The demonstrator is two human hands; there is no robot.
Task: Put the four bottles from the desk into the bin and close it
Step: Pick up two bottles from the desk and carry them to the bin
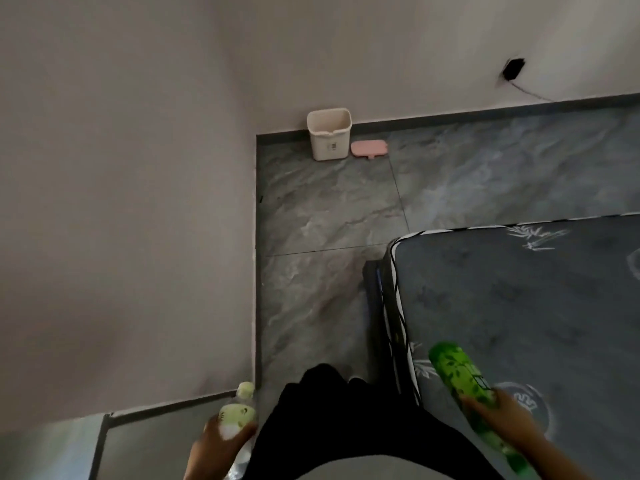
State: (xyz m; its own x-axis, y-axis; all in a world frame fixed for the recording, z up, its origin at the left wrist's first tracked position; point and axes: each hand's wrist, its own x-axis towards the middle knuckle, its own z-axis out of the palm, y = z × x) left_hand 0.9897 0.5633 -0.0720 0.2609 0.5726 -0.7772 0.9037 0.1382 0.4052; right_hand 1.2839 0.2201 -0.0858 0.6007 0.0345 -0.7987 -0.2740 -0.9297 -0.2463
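Small off-white rectangular plastic bin: upright on the grey marbled tile floor, against the wall at the far corner, top open; the interior that shows looks empty, its bottom not visible.
Flat pink plastic lid: lying on the floor just beside the bin, on its right, apart from it.
Clear plastic bottle with pale green label and pale cap: held in the left hand, fingers wrapped round its body, cap pointing forward.
Bright green patterned plastic bottle: held in the right hand, fingers closed round its middle, tilted up and to the left, over the dark grey patterned mattress.
Both bottles are well apart from the bin, at the near edge of the view.
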